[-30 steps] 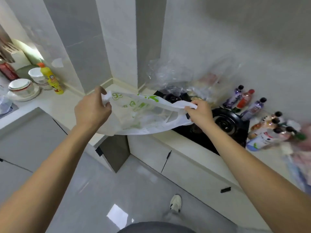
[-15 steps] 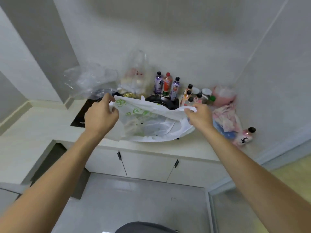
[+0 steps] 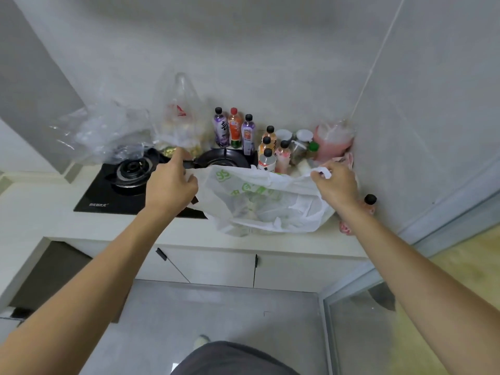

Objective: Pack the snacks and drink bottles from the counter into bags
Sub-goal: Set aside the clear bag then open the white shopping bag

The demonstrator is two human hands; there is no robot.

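A white plastic bag with green print point(image 3: 259, 201) rests on the counter point(image 3: 40, 212) at the hob's right end. My left hand point(image 3: 170, 185) grips its left handle and my right hand point(image 3: 335, 184) grips its right handle, holding the mouth apart. Behind the bag stand three tall bottles point(image 3: 235, 128), two purple and one orange, and a cluster of smaller black-capped bottles point(image 3: 267, 152). A pink bottle point(image 3: 369, 204) lies by the right wall, partly hidden by my right wrist. A clear bag of snacks point(image 3: 180, 123) stands upright behind the hob.
A black two-burner gas hob point(image 3: 130, 182) fills the counter's middle. A crumpled clear bag point(image 3: 105, 133) lies behind its left burner. A pink bag point(image 3: 332, 139) and small jars point(image 3: 303, 138) crowd the back right corner. Cabinet doors point(image 3: 216, 266) are below; a glass door point(image 3: 359, 320) stands at right.
The view has swung right and closer to the counter. Both hands carried the white bag right, from over the hob to the counter's right end by the bottles, and spread it wider.
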